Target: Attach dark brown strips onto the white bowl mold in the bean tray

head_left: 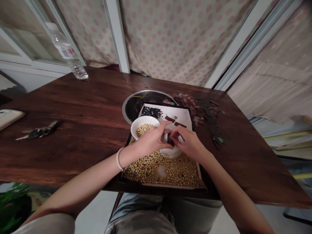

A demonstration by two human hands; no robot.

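So, dark pc (170,139) btwn hands (151,139) (191,143)

The right grip (188,142) pinches a small dark piece (170,140), the left grip (151,138) curved around it. Beneath both is a white bowl (171,154); a fuller bowl (135,126) stands just beyond the left grip. Round tan pieces (151,170) spread nearer, black beads (151,112) lie farther, scraps (209,110) rightward, keys (39,131) far left.

Likely a home; beyond the left hand (153,138) and right hand (188,143), polka-dot curtains (168,35) hang behind white frames (116,31); a dark wooden table (92,104) spreads beneath them; keys (40,132) and a leafy plant (16,198) sit well to their left.
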